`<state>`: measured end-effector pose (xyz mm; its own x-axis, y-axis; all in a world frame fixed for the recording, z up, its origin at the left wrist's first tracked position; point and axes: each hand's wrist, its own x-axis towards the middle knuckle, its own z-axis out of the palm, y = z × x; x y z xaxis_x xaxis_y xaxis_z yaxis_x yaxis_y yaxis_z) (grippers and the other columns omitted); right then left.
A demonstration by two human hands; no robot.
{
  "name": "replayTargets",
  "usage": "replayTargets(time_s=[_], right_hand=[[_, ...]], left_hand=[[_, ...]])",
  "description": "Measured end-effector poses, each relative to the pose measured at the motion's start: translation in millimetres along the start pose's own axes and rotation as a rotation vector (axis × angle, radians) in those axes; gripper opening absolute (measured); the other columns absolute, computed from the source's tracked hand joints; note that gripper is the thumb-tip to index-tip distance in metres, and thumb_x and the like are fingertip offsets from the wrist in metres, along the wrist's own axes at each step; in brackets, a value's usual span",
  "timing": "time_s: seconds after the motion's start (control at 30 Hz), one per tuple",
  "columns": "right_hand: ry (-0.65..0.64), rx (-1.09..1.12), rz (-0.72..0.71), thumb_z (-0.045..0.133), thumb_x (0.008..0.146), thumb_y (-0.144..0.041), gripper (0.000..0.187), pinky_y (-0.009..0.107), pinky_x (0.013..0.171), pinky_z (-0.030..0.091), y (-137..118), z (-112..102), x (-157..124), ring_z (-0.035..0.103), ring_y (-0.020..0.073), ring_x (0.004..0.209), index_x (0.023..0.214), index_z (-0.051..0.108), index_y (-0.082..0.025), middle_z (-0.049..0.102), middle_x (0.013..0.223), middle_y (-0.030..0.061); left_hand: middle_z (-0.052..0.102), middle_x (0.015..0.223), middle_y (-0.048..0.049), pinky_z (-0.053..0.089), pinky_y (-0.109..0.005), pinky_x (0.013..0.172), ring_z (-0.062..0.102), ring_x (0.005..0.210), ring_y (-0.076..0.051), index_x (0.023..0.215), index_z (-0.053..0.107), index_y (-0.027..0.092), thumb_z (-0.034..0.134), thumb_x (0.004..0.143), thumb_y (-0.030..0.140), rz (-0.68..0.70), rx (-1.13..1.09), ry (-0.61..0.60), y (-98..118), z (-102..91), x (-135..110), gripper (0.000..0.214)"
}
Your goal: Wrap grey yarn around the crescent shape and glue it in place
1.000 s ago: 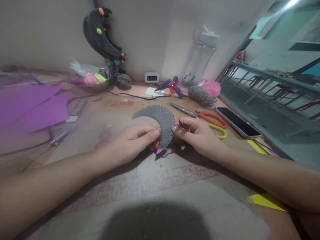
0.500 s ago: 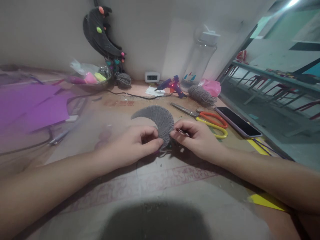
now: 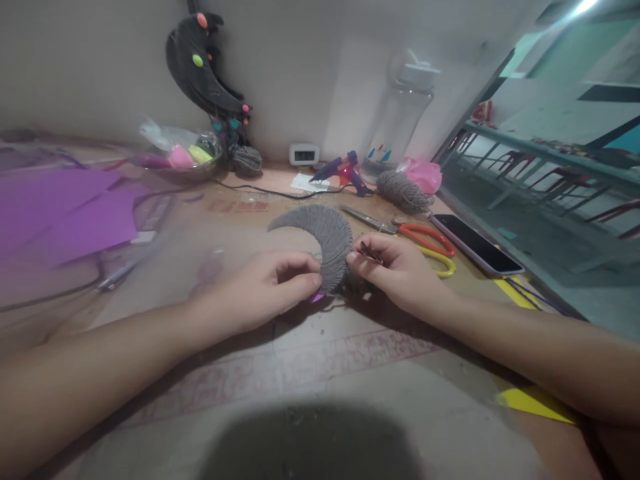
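Note:
A crescent moon wrapped in grey yarn [image 3: 330, 233] is held just above the table, its tapered tip pointing left. My left hand [image 3: 280, 283] pinches its inner edge near the lower end between thumb and fingers. A bit of purple [image 3: 317, 297] shows under the crescent there, and a loose strand hangs nearby. At the outer right edge, my right hand [image 3: 393, 267] is closed with the fingertips against the yarn. Between its thumb and fingers sits a small dark brown piece [image 3: 371, 253] whose kind I cannot make out.
Scissors [image 3: 425, 240], a phone [image 3: 477, 243] and a grey yarn skein [image 3: 404, 191] lie right. Behind are a glue gun [image 3: 345, 172], small clock [image 3: 304, 155] and clear bottle [image 3: 400, 120]. Purple sheets [image 3: 65, 213] and a bowl [image 3: 185, 173] are left; a dark crescent [image 3: 195, 67] hangs above.
The crescent has shifted slightly up and right, with my right hand moving the same way. My left thumb covers less of the yarn, and more purple shows beneath.

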<state>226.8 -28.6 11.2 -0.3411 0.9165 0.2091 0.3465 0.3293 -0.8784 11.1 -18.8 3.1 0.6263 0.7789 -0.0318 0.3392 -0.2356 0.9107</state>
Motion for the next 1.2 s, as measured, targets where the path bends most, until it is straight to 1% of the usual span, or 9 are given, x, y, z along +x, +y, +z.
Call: replayTargets(time_s=[0.13, 0.3, 0.4, 0.57, 0.8, 0.97, 1.07, 1.2], right_hand=[[0.006, 0.058, 0.027, 0.061, 0.086, -0.031, 0.02, 0.019, 0.051, 0.038, 0.1, 0.2, -0.2, 0.046, 0.0074, 0.053, 0.073, 0.053, -0.017, 0.051, 0.061, -0.0045], [0.018, 0.083, 0.056, 0.062, 0.085, -0.032, 0.021, 0.02, 0.051, 0.04, 0.1, 1.6, 1.3, 0.047, 0.0077, 0.054, 0.073, 0.053, -0.017, 0.052, 0.063, -0.0039], [0.022, 0.066, 0.045, 0.063, 0.084, -0.032, 0.02, 0.02, 0.051, 0.04, 0.8, 1.7, 1.6, 0.048, 0.0079, 0.055, 0.075, 0.054, -0.018, 0.052, 0.064, -0.0038], [0.01, 0.044, 0.031, 0.062, 0.086, -0.031, 0.02, 0.019, 0.051, 0.039, 2.1, 0.9, 1.5, 0.048, 0.0078, 0.055, 0.073, 0.053, -0.018, 0.052, 0.064, -0.0044], [-0.052, 0.099, 0.131, 0.061, 0.085, -0.031, 0.022, 0.019, 0.048, 0.037, -1.0, 0.9, 2.7, 0.049, 0.0072, 0.051, 0.07, 0.051, -0.018, 0.05, 0.059, -0.0061], [-0.079, 0.169, 0.157, 0.062, 0.083, -0.028, 0.022, 0.019, 0.048, 0.037, -2.7, 2.2, 3.2, 0.047, 0.0067, 0.05, 0.068, 0.049, -0.018, 0.048, 0.056, -0.0068], [-0.087, 0.221, 0.183, 0.064, 0.081, -0.03, 0.022, 0.019, 0.047, 0.035, -1.9, 3.4, 3.6, 0.045, 0.0069, 0.049, 0.068, 0.05, -0.019, 0.047, 0.055, -0.0071], [-0.097, 0.244, 0.208, 0.067, 0.08, -0.036, 0.031, 0.02, 0.046, 0.034, -0.6, 3.3, 5.1, 0.042, 0.0072, 0.048, 0.064, 0.047, -0.019, 0.044, 0.053, -0.007]], left_hand=[[0.054, 0.068, 0.0045, 0.038, -0.022, 0.055, 0.049, 0.061, -0.01, 0.083, 0.057, 0.02, 0.058, 0.087, 0.039, 0.002, -0.054, 0.048, -2.7, 2.3, -0.5, 0.02], [0.057, 0.07, 0.0033, 0.039, -0.021, 0.054, 0.049, 0.061, -0.01, 0.083, 0.057, 0.019, 0.061, 0.086, 0.039, -0.011, -0.102, 0.066, -2.1, 2.8, 1.2, 0.021], [0.058, 0.069, 0.003, 0.039, -0.021, 0.053, 0.05, 0.06, -0.009, 0.081, 0.057, 0.018, 0.062, 0.086, 0.039, -0.014, -0.096, 0.062, -0.2, 2.5, 2.1, 0.021], [0.056, 0.067, 0.004, 0.039, -0.021, 0.052, 0.05, 0.059, -0.009, 0.079, 0.056, 0.019, 0.061, 0.086, 0.036, -0.002, -0.072, 0.063, -0.3, 2.6, 1.0, 0.02], [0.056, 0.069, 0.0042, 0.039, -0.021, 0.053, 0.05, 0.06, -0.009, 0.078, 0.056, 0.019, 0.06, 0.087, 0.035, 0.08, 0.035, 0.082, -3.6, 1.8, -0.2, 0.019], [0.054, 0.07, 0.004, 0.039, -0.021, 0.055, 0.049, 0.062, -0.01, 0.077, 0.055, 0.019, 0.059, 0.087, 0.035, 0.113, 0.083, 0.093, -5.4, 0.7, 0.3, 0.019], [0.055, 0.074, 0.0035, 0.04, -0.022, 0.058, 0.051, 0.067, -0.01, 0.077, 0.056, 0.019, 0.06, 0.087, 0.033, 0.138, 0.106, 0.106, -5.3, 0.2, 0.3, 0.017], [0.055, 0.077, 0.0031, 0.04, -0.022, 0.06, 0.052, 0.069, -0.01, 0.075, 0.058, 0.019, 0.061, 0.086, 0.031, 0.171, 0.13, 0.119, -4.1, 0.2, -0.1, 0.017]])
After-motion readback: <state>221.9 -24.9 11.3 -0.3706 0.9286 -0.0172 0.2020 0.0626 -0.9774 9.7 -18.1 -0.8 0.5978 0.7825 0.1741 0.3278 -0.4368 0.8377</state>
